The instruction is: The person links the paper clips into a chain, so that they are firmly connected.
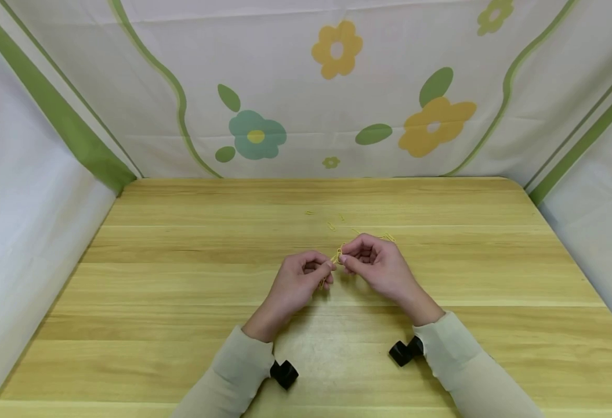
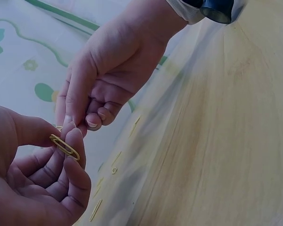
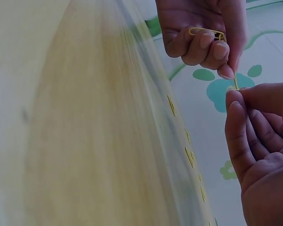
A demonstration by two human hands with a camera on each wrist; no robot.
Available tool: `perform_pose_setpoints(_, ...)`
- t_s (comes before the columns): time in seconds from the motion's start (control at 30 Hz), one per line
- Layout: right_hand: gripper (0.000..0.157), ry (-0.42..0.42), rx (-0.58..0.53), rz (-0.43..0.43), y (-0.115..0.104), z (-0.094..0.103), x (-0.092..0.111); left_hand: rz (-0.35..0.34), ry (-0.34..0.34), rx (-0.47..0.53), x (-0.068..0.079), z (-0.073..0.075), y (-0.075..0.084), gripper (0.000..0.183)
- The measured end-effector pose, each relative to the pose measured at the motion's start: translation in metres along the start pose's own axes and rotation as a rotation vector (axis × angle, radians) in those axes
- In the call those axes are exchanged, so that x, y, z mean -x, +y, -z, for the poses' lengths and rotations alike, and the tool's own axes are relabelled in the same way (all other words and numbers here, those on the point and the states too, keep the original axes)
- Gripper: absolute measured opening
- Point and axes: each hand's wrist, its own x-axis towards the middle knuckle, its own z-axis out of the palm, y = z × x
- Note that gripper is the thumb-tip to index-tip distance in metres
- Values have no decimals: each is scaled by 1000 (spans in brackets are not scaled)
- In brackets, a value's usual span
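Between the fingertips of both hands is a yellow paper clip (image 1: pixel 336 256). My left hand (image 1: pixel 296 283) pinches one end of it with thumb and forefinger, and my right hand (image 1: pixel 384 270) pinches the other end. Another yellow paper clip (image 3: pixel 206 32) hangs against the curled fingers of the left hand in the right wrist view; in the head view it dangles below that hand. How the clips are joined is hidden by the fingertips. Both hands are raised over the wooden table (image 1: pixel 180 290), close together.
Several loose yellow paper clips lie beyond the hands, among them one paper clip (image 1: pixel 309 212) farther left and a small group (image 1: pixel 388 237) behind the right hand. A white flowered curtain (image 1: pixel 295 87) borders the table's far edge. Black devices (image 1: pixel 285 374) sit at both wrists.
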Motion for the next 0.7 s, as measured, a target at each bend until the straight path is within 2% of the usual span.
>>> perform_pose_setpoints(0.27,6,6,74,26,-2,0,2,35,-18,51,-1,0,-2,20)
perform_pose_setpoints(0.37,3,13,122,70,-3,0,2,59,-21,88,-1,1,-3,21)
perform_pose_setpoints(0.53,11,8,195,160,-4,-1,2,80,-25,143,0,3,-1,23)
perform_pose_setpoints(0.7,9,24,236,175,-1,-1,2,89,9,125,1,4,2,24)
